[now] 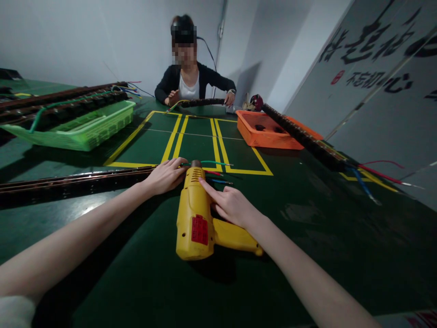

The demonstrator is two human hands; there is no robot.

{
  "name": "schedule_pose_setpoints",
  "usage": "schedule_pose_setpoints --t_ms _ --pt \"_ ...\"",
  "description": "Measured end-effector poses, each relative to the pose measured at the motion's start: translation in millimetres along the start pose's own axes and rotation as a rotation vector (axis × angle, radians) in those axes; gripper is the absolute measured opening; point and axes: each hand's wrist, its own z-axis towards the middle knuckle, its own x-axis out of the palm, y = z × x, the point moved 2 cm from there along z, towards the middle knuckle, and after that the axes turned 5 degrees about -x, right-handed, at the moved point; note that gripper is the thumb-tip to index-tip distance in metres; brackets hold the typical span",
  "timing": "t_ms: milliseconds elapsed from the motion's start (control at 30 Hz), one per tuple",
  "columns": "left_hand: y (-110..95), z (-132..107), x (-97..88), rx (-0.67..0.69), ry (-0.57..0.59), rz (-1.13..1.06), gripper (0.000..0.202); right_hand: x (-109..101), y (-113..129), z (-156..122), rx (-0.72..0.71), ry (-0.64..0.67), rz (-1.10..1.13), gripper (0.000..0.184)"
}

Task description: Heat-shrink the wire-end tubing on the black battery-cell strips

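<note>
A yellow heat gun [196,218] with a red label lies on the green table, nozzle pointing away from me. My right hand [230,205] rests on its handle, index finger stretched onto the body, the other fingers curled around the grip. My left hand [165,175] is closed on the end of a long dark sleeved wire bundle [75,184] that runs off to the left. Green, red and blue wire ends [216,173] stick out past the nozzle.
A green basket [85,130] with similar bundles sits at the left. An orange basket [269,130] at the right has another long bundle [307,141] across it. A person sits opposite, holding a bundle [201,102]. Yellow tape lines [177,141] mark the table.
</note>
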Motion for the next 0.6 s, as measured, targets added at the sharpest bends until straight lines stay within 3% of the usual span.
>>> schedule_pose_setpoints --t_ms 367,600 --pt "2.2 -0.6 3.3 -0.002 -0.002 0.053 0.038 2.9 -42.2 -39.6 0.199 -0.016 -0.029 0.079" --pt "2.1 -0.8 2.9 -0.006 -0.007 0.054 0.038 3.3 -44.7 -44.9 0.208 -0.007 -0.048 0.076"
